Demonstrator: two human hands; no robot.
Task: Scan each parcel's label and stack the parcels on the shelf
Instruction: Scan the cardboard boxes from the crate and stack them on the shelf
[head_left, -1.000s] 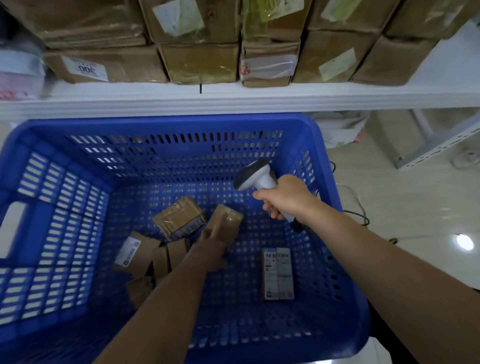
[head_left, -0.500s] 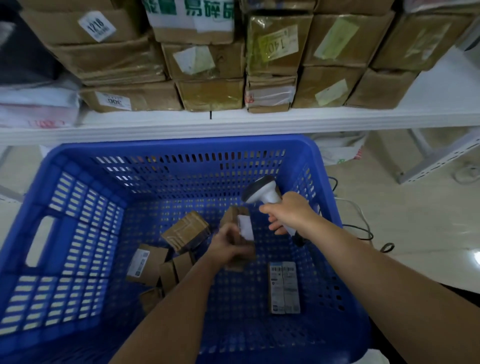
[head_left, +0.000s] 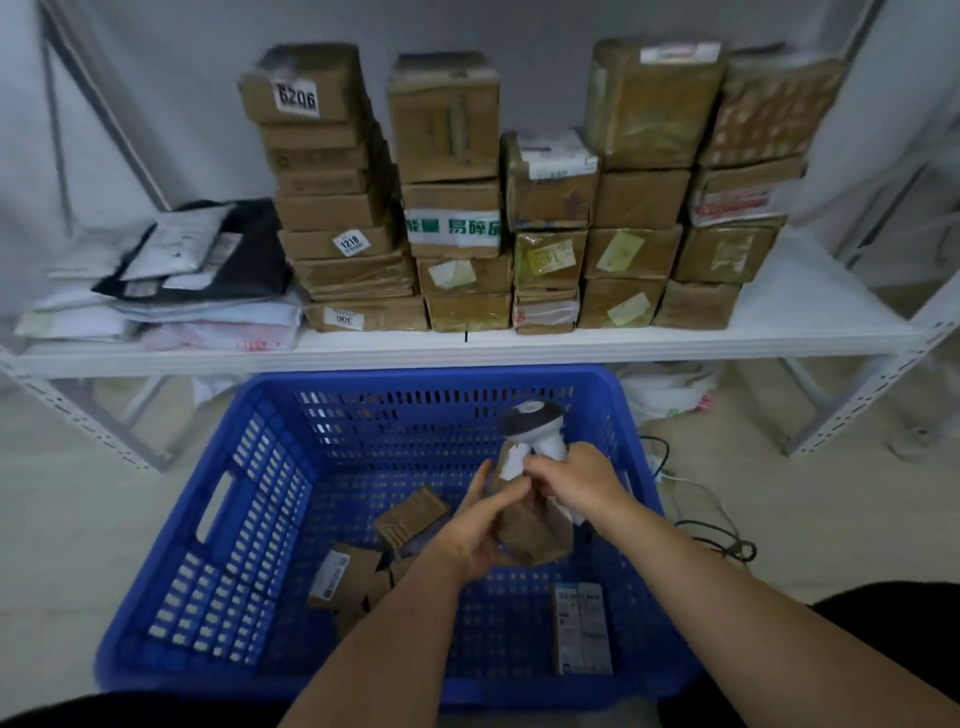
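A blue slotted plastic crate (head_left: 228, 525) sits on the pale floor (head_left: 78, 499), just in front of the rack. A black cable (head_left: 719, 540) loops on the floor just beside the crate's right wall, and a white plastic bag (head_left: 670, 397) lies under the rack behind that corner. The wall (head_left: 171, 98) at the back is plain grey.

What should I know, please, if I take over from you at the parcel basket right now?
Left hand grips a small brown parcel above the blue basket.
Right hand holds the scanner close against it.
Done: many boxes are stacked on the shelf.
Left: shelve this parcel, then scan and shelve the loose parcels in the basket.
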